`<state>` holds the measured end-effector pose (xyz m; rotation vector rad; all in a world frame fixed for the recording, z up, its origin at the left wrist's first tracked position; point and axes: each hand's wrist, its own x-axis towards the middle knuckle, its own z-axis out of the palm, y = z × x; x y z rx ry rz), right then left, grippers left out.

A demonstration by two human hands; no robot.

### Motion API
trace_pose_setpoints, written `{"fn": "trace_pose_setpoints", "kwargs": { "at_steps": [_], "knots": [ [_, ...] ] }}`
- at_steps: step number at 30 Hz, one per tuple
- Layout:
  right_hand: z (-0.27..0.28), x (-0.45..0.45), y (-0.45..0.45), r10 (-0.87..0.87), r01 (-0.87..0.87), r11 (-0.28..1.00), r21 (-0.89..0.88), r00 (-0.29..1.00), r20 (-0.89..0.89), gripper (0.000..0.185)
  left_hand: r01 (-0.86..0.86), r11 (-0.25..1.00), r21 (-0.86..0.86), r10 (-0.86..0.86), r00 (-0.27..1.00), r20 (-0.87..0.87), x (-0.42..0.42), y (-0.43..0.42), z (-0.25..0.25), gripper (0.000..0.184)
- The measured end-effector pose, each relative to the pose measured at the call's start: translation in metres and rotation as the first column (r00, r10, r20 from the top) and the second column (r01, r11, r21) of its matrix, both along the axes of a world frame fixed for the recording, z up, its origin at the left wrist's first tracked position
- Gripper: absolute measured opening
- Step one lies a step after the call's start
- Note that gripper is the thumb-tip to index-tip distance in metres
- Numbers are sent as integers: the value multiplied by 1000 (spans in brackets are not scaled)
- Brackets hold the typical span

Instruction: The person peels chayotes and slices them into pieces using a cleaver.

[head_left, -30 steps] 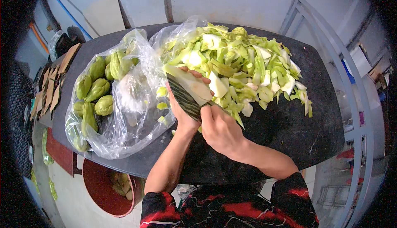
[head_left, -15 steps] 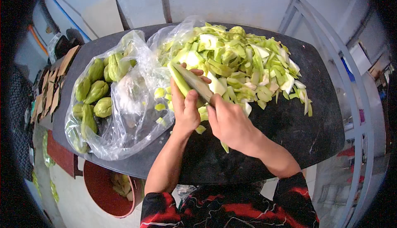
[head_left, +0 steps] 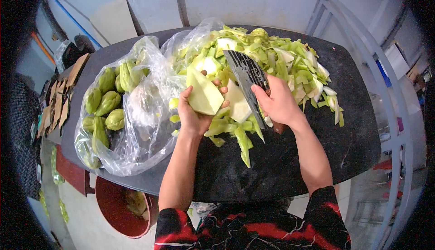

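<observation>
A pale green piece of chayote (head_left: 203,92) is in my left hand (head_left: 195,114), its flat cut face turned up. My right hand (head_left: 281,102) grips a knife (head_left: 247,75) with a broad dark blade, tilted up and left over the heap. The heap of sliced pale green pieces (head_left: 290,64) covers the back middle of the dark table (head_left: 317,159). Between my hands a white-green piece (head_left: 238,102) leans on the heap's front edge. Thin green strips (head_left: 244,145) lie just in front of it.
At the left of the table, a clear plastic bag (head_left: 149,145) holds several whole green chayotes (head_left: 108,102). A reddish bucket (head_left: 118,213) with scraps stands on the floor below. Metal rails (head_left: 362,37) run along the right side.
The knife has come away from the piece and moved right, its blade now upright. My left hand has turned the piece flat side up. More green strips lie on the table in front.
</observation>
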<state>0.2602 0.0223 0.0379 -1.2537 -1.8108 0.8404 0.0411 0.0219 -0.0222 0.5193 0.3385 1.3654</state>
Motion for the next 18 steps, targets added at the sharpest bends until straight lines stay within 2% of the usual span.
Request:
{"fn": "trace_pose_setpoints", "kwargs": {
  "at_steps": [5, 8, 9, 10, 11, 12, 13, 14, 15, 16, 17, 18],
  "knots": [
    [0, 5, -1, 39, -39, 999, 1, 999, -18, 14, 45, 998, -49, -39, 991, 126, -4, 1, 0, 56],
    [14, 12, -6, -28, 28, 999, -31, 999, 18, 21, 59, 995, -77, -45, 984, 173, -11, -6, 14, 54],
    [16, 18, -7, -38, 38, 999, -6, 999, 10, 21, -121, 986, -116, 119, 993, -19, -18, -12, 21, 57],
    [16, 24, -8, -50, 50, 999, 13, 999, 2, 22, -300, 946, -124, 270, 939, -215, -28, -22, 28, 60],
    [16, 34, -6, -96, 94, 995, 27, 992, 76, 22, -390, 917, -90, 357, 899, -252, -43, -35, 33, 63],
    [26, 37, -12, -99, 100, 994, 37, 994, -36, 23, -473, 879, -57, 439, 851, -289, -64, -54, 38, 66],
    [34, 43, -14, -129, 130, 991, 39, 991, -42, 23, -525, 849, 63, 511, 781, -359, -90, -75, 42, 67],
    [40, 52, -15, -161, 163, 986, 42, 986, -48, 23, -659, 735, 161, 651, 618, -441, -115, -100, 42, 68],
    [48, 60, -18, -187, 189, 982, 23, 981, -59, 22, -777, 569, 272, 780, 403, -479, -142, -128, 41, 70],
    [53, 67, -20, -213, 214, 977, 6, 975, -67, 20, -829, 477, 290, 833, 322, -450, -175, -155, 39, 70],
    [53, 72, -19, -227, 233, 972, 31, 965, -134, 17, -811, 385, 442, 873, 165, -458, -206, -187, 33, 67],
    [58, 78, -20, -273, 276, 961, 23, 958, -92, 15, -836, 249, 489, 900, 13, -435, -237, -215, 20, 66]
  ]
}}
